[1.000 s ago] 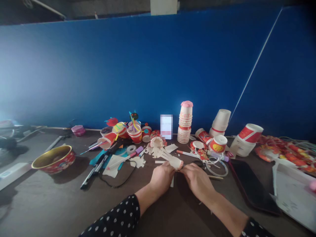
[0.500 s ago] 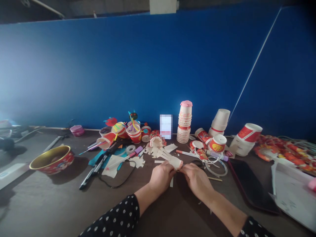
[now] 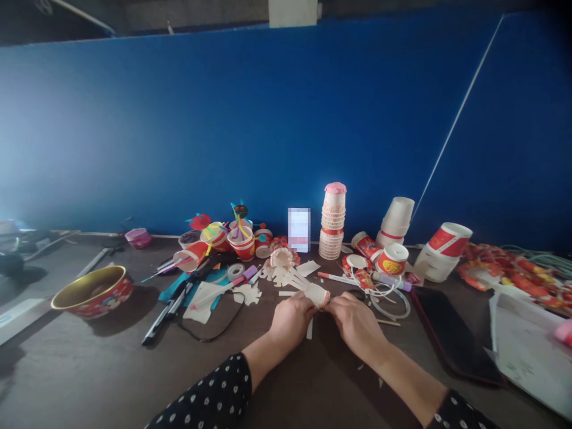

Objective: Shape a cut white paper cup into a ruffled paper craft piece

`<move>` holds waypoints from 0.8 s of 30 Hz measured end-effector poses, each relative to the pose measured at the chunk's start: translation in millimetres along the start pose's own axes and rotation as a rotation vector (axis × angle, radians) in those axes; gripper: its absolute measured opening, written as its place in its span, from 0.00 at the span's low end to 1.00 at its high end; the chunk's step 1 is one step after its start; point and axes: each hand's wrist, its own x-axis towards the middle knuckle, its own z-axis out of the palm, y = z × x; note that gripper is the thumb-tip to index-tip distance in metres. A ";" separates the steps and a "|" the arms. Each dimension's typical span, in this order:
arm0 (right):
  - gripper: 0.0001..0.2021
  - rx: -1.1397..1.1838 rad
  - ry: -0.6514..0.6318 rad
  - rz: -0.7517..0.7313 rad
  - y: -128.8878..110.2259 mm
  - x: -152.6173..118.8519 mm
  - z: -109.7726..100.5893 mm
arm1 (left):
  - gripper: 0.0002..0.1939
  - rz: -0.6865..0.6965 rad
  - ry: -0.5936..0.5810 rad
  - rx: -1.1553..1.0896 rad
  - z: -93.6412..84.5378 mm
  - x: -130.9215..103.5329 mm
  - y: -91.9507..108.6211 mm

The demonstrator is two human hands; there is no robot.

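Note:
At the middle of the table, a white paper cup cut into long strips point(image 3: 315, 293) lies on its side, its strips fanning away from me and its patterned rim toward me. Closed fingers of my left hand point(image 3: 291, 320) grip the near left of the rim. My right hand point(image 3: 356, 326) pinches the rim's right side, its fingertips partly hidden. Just beyond stands another cut paper cup point(image 3: 282, 260) with petal-like strips spread flat. A narrow white paper strip point(image 3: 310, 329) lies beneath my left hand.
A tall stack of paper cups point(image 3: 332, 229) stands at the back. To the right are a dark tablet point(image 3: 451, 336), a clear tape ring point(image 3: 397, 310) and more cups point(image 3: 393, 260). Leftward lie a utility knife point(image 3: 163, 319), a tape roll point(image 3: 235, 272) and a red-gold bowl point(image 3: 93, 292).
The whole view has shifted very slightly. Both hands keep their hold on the cut cup, with almost no movement.

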 end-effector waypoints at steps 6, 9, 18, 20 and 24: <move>0.14 -0.025 -0.027 0.020 -0.3 0.2 -1.7 | 0.10 -0.046 -0.032 0.013 -2.8 -0.2 3.3; 0.14 -0.066 -0.044 0.049 2.5 -1.4 -3.6 | 0.10 -0.060 -0.037 0.015 -3.9 -0.5 4.4; 0.13 -0.256 -0.163 0.127 10.6 -6.2 -19.4 | 0.07 -0.056 -0.008 0.025 -2.5 0.0 3.8; 0.12 -0.242 -0.137 0.147 8.9 -5.7 -17.7 | 0.07 -0.035 0.001 0.019 -1.5 -0.4 2.6; 0.11 -0.114 0.044 0.069 -0.5 -2.4 -6.4 | 0.08 -0.035 -0.011 0.041 -0.9 -1.2 1.6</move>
